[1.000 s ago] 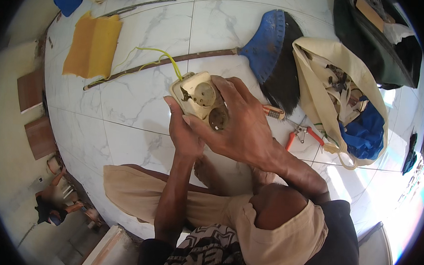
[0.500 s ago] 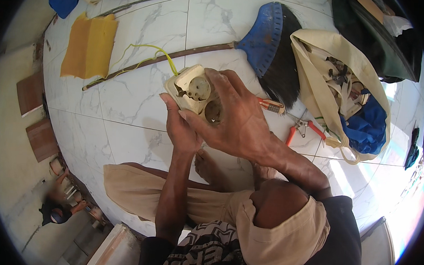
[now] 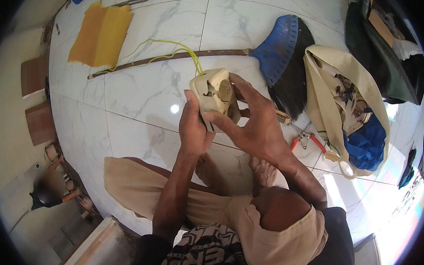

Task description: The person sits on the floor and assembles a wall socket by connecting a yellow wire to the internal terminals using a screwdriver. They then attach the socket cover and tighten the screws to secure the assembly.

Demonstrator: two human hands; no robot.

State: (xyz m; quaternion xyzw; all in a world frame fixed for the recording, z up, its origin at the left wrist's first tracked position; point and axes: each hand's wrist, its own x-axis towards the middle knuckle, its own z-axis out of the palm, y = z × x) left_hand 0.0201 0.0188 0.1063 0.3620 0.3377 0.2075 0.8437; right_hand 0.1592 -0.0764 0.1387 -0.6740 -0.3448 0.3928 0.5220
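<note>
A worn cream electrical socket box [image 3: 207,97] is up in front of me, tilted, with a round socket insert [image 3: 225,90] on its face and a broken-edged opening beside it. A yellow-green wire [image 3: 195,57] runs out of its far end. Supporting the near left side is my left hand [image 3: 194,129], thumb along the edge. My right hand [image 3: 257,125] grips the right side, fingers over the far edge and thumb on the near part. The second round socket is mostly hidden by the right hand.
A blue-headed broom [image 3: 278,49] lies beyond the box, its handle [image 3: 168,56] reaching left. A yellow sheet [image 3: 102,35] lies far left. Right are red-handled pliers [image 3: 309,141], an orange tool [image 3: 283,117] and a cream bag [image 3: 319,97] holding blue cloth. Another person [image 3: 51,189] is lower left.
The socket box has turned and tilted in my hands, moving right, so its side shows more. My right fingers have shifted around its edge. The whole view has shifted slightly.
</note>
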